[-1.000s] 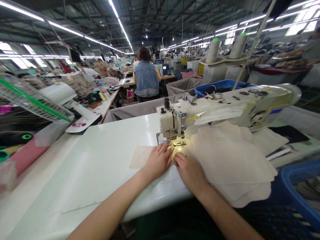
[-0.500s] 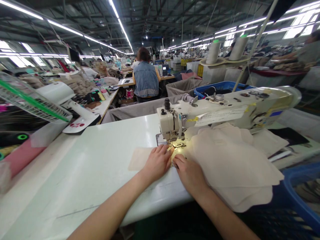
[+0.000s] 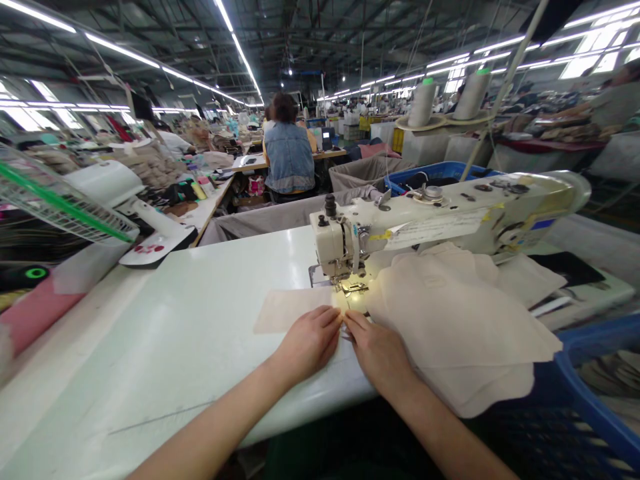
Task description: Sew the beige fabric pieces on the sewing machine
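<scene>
A small beige fabric piece [image 3: 283, 309] lies flat on the sewing table, its right end beneath the needle area of a white industrial sewing machine [image 3: 443, 217]. My left hand [image 3: 311, 340] is closed, its fingertips pinching the near edge of that piece just in front of the lit presser foot [image 3: 354, 288]. Close beside it, my right hand [image 3: 379, 348] is also closed, with thumb and fingers on the same edge; the fingertips of both hands nearly meet. Right of the needle, large beige fabric panels [image 3: 445, 313] lie stacked, overhanging the table's front edge.
A blue basket [image 3: 570, 380] stands at the lower right. To the left are a white fan [image 3: 105, 200] and a pink roll [image 3: 43, 317]. Thread cones [image 3: 423, 103] rise behind the machine. Ahead, a person in a denim vest [image 3: 289, 157] sits facing away.
My left hand has drawn back from the presser foot towards me, uncovering more of the small fabric piece. My right fingers have straightened and come closer to the left fingertips. The view has shifted slightly.
</scene>
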`<state>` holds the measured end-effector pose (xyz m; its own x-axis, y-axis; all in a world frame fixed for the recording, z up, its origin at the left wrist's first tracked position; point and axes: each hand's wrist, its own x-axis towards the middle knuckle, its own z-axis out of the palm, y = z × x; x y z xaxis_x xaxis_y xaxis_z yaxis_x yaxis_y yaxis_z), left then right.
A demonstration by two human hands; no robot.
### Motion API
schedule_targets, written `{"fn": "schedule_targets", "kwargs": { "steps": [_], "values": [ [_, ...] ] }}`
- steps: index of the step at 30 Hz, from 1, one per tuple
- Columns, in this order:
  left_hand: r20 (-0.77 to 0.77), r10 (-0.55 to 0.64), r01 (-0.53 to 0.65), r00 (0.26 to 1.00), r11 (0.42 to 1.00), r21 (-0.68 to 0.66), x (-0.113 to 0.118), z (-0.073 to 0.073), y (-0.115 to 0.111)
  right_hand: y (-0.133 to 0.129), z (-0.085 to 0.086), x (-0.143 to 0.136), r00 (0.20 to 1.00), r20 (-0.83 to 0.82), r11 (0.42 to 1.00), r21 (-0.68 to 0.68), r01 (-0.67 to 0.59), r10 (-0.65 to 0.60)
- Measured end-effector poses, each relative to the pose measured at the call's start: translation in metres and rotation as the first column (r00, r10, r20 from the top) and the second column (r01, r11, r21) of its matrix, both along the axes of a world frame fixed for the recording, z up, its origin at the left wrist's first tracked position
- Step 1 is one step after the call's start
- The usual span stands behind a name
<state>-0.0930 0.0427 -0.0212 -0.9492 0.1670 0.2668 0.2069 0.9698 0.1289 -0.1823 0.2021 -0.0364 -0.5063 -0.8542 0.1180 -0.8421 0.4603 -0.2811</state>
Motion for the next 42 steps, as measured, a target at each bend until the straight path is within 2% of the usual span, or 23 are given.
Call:
{"fn": "schedule_targets", "kwargs": {
  "steps": [4, 11, 17, 24, 29, 42],
  "values": [
    [-0.023, -0.017, 0.018, 1.0, 1.0, 0.017, -0.005, 0.0, -0.007, -0.007, 0.004, -0.004, 1.0, 0.014, 0.999, 0.029, 0.016, -0.016],
    [0.001, 0.013, -0.013, 1.0, 1.0, -0.015, -0.031, 0.002, -0.031, -0.029, 0.011, -0.018, 0.999, 0.036, 0.999, 0.012, 0.035, -0.035],
    [0.004, 0.026, -0.026, 1.0, 0.999, -0.022, -0.046, 0.004, -0.047, -0.03, 0.011, -0.018, 0.997, 0.06, 0.999, -0.009, 0.047, -0.047],
    [-0.045, 0.06, -0.06, 0.997, 0.998, -0.008, -0.042, -0.002, -0.051, -0.018, 0.001, -0.006, 0.998, -0.002, 0.998, -0.021, 0.059, -0.059],
    [-0.035, 0.099, -0.099, 0.994, 0.995, 0.015, -0.038, -0.006, -0.053, -0.015, 0.001, -0.004, 0.998, -0.019, 0.998, -0.032, 0.051, -0.052],
    [-0.014, 0.101, -0.101, 0.995, 0.995, -0.017, -0.04, -0.001, -0.05, -0.017, -0.001, -0.005, 0.999, -0.007, 0.997, -0.059, 0.044, -0.045]
  ]
}}
